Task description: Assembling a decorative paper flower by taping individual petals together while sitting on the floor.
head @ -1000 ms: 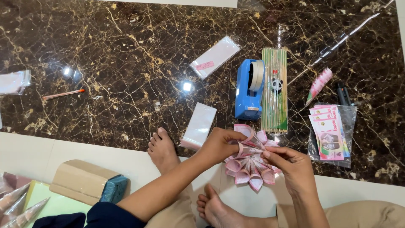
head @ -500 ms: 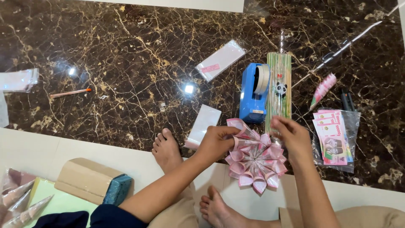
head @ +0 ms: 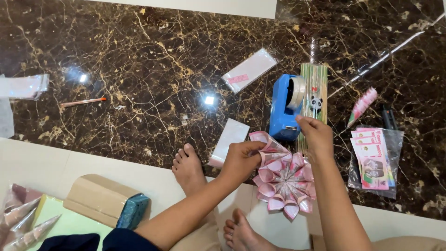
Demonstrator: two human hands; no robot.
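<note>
**Hands on a paper flower beside the tape holder**

The right arm covers the right edge of the pink paper flower (head: 284, 182), and the left hand's (head: 240, 159) palm side is hidden. That hand grips a folded pink cone at the flower's upper left. The right hand (head: 317, 134) is closed at the blue tape holder (head: 284, 108); what its fingertips pinch is too small to make out. The flower sits above the bare feet, over the seam between dark veined marble floor (head: 139, 69) and pale tile.
</note>
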